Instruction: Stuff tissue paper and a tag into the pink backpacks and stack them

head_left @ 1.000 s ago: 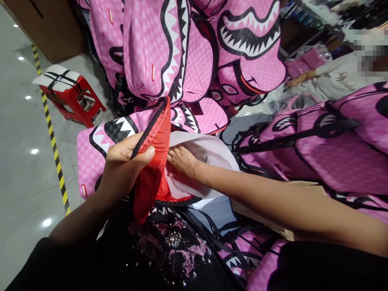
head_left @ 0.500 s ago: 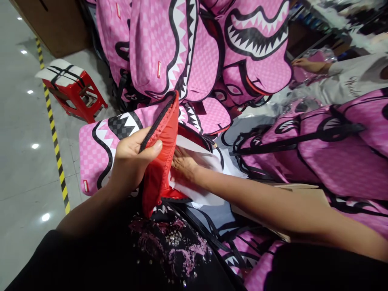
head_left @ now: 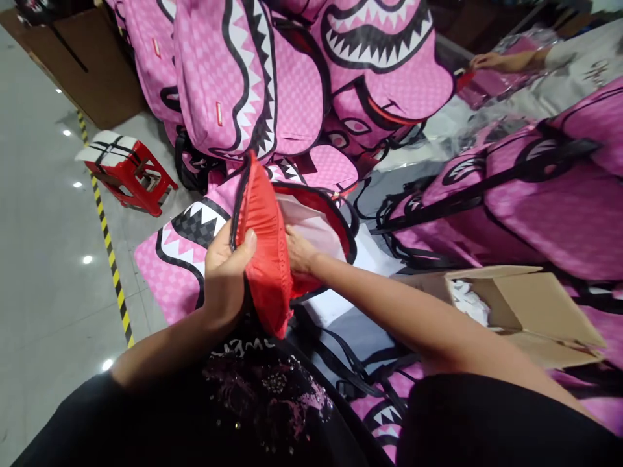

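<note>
A pink checkered backpack (head_left: 163,282) with a shark-mouth print lies in front of me, unzipped, its red lining (head_left: 267,259) showing. My left hand (head_left: 226,266) is closed on the zippered edge of its front flap, thumb on the red side, holding it up. My right hand (head_left: 300,251) reaches inside the bag, its fingers mostly hidden behind the flap. White paper (head_left: 316,227) lies inside the opening, beyond that hand.
Pink backpacks (head_left: 302,84) are piled behind, with others (head_left: 549,188) at the right. An open cardboard box (head_left: 530,308) holds small white pieces. Left, a red stool (head_left: 131,172) stands by striped floor tape (head_left: 109,250). At upper right a co-worker's hand (head_left: 487,61) is near plastic-wrapped pink goods.
My right hand has gone deeper into the bag, and the white paper sits further inside. The flap is tilted more upright in my left hand. The view has shifted, showing more of the cardboard box.
</note>
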A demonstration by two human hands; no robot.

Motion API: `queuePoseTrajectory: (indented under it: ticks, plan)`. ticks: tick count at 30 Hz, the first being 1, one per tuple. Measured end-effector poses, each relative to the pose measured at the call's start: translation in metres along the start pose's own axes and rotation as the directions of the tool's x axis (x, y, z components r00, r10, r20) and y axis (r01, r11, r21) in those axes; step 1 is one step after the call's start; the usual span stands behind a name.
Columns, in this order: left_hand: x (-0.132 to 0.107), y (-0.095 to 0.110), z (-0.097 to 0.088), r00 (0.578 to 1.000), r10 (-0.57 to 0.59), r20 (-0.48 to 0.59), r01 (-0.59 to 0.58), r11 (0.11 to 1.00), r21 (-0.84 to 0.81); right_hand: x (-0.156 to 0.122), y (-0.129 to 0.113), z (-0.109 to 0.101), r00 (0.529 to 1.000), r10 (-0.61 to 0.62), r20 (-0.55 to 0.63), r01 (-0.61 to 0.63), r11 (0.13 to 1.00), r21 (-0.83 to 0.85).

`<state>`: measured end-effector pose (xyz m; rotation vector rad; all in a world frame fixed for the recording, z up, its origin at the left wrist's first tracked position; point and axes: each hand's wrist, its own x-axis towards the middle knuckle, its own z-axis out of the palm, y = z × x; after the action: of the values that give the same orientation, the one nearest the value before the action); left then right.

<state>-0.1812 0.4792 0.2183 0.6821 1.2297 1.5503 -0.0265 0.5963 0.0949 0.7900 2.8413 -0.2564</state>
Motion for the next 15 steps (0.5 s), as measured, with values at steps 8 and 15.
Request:
queuePoseTrajectory:
  ticks: [8, 15]
  plan:
    - [-0.045, -0.03, -0.013, 0.991, -0.133, -0.009, 0.133, 0.984, 0.114, 0.013, -0.027, 0.033, 0.984, -0.163, -0.076, 0.163, 0.987, -0.005]
    - [-0.027, -0.027, -0.066, 0.804, 0.477, 0.356, -0.524, 0.284, 0.803, -0.016, -0.024, 0.015, 0.966, -0.145, -0.213, 0.117, 0.983, -0.139]
